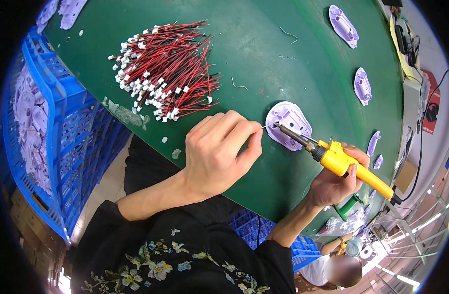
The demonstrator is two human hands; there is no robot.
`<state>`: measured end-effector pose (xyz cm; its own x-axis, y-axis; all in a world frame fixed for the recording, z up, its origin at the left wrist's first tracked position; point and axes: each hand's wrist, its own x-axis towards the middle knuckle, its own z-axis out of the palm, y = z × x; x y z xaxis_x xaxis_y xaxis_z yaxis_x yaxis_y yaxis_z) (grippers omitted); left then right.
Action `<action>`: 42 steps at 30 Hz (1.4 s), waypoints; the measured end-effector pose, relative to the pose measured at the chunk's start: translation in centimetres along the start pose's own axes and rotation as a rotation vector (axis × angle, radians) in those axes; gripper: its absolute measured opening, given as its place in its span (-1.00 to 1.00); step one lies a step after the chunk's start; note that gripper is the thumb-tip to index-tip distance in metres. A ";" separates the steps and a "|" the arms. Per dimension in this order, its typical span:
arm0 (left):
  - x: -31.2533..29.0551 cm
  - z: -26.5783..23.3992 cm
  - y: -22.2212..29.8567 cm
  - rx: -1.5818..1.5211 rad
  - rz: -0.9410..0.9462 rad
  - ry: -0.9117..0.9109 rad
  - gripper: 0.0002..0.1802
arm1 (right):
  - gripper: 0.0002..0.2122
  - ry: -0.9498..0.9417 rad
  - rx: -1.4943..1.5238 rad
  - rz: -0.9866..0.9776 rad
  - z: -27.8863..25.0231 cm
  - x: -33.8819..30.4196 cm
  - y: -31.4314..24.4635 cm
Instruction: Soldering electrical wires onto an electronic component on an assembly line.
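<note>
My right hand (338, 182) is wrapped round a yellow soldering iron (344, 164), its metal barrel slanting up and to the left. The iron's tip is at the upper left part of a light purple plastic shell (295, 122) lying on the green table. Just left of the shell, my left hand (223, 149) is closed, thumb and forefinger pinching a thin pale wire (265, 126) that reaches the iron's tip. What lies inside the left fist is hidden. Beyond that hand is a heap of red and black wires (168, 68) with white connectors.
More purple shells (343, 27) lie along the table's right side, with wire scraps (239, 87) in the middle. A blue crate (62, 117) of purple parts stands at the left edge. A black cord (420, 147) trails from the iron. Another person (322, 269) sits at the lower right.
</note>
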<state>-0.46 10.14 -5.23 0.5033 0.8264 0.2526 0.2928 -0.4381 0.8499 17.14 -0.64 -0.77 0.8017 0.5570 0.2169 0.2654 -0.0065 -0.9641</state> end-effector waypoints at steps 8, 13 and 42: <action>0.2 -0.4 0.0 0.025 0.006 -0.003 -0.85 | -0.66 0.008 0.000 0.003 0.3 -0.1 0.0; 0.1 -2.4 0.4 -0.065 -0.044 -0.022 -0.85 | -0.67 -0.008 0.012 0.014 0.2 0.0 -0.3; 1.5 -4.8 0.9 -0.003 -0.003 -0.202 -0.82 | -0.68 0.032 0.012 -0.018 0.4 -0.3 -0.5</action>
<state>-3.35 12.71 -1.91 0.6553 0.7398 0.1527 0.2919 -0.4344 0.8521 16.54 -0.46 -0.44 0.8138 0.5298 0.2387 0.2736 0.0132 -0.9618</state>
